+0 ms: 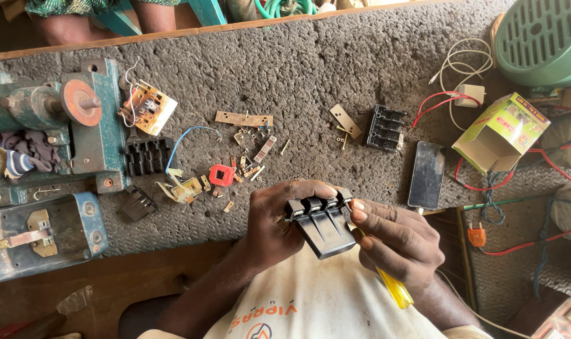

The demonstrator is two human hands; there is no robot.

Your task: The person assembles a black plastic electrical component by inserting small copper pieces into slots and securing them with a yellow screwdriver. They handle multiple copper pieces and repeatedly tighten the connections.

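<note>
Resting right of the phone (427,174), an open green-and-yellow carton (500,133).

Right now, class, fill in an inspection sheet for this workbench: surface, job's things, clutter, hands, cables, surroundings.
Surface: rough grey bench mat, wooden edge below.
Job's things: black switch block held over the lap; yellow-handled screwdriver.
Clutter: red coil bobbin, brass contacts and screws, black terminal block, circuit board, phone, open green carton.
Hands: left hand grips the switch block; right hand holds the screwdriver and touches the block.
Cables: red wires, white cable, blue wire.
Surroundings: teal vise, green fan guard.
</note>
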